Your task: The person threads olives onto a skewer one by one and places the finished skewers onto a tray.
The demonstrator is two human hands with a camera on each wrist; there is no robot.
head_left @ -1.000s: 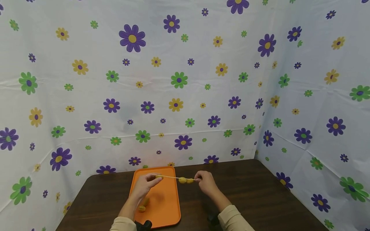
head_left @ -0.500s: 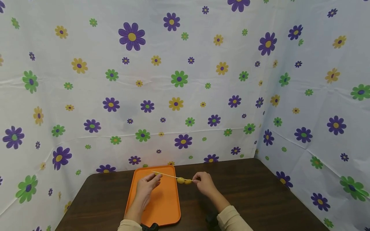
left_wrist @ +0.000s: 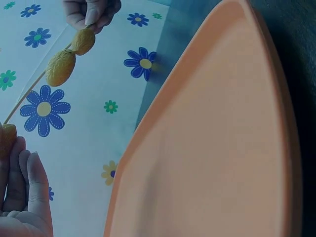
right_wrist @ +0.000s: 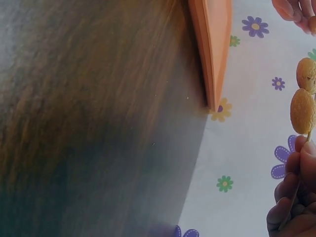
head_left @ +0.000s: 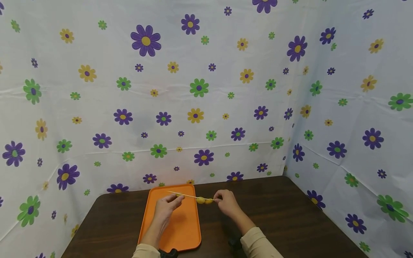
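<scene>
A thin wooden skewer (head_left: 188, 196) runs level above the tray's right edge. Two wrinkled yellow-brown oval food pieces (left_wrist: 60, 67) are threaded side by side near its right end. My right hand (head_left: 227, 203) pinches that end between thumb and fingers, just beyond the pieces. At the opposite end, my left hand (head_left: 164, 211) holds a third yellow-brown oval piece (left_wrist: 7, 140) on the skewer, whose tip pokes out left of the fingers in the head view. A bare stretch of stick separates this piece from the pair, which also shows in the right wrist view.
An orange tray (head_left: 185, 229) lies on the dark wood table (head_left: 258, 200) under my left forearm, which covers part of it. Behind the table and along its right side hangs a white cloth (head_left: 226, 100) printed with purple, green and yellow flowers.
My left hand has moved slightly right along the skewer; my right hand has shifted a little left. Yellow-brown pieces seen earlier at the tray's lower left are out of sight, where my forearm now crosses.
</scene>
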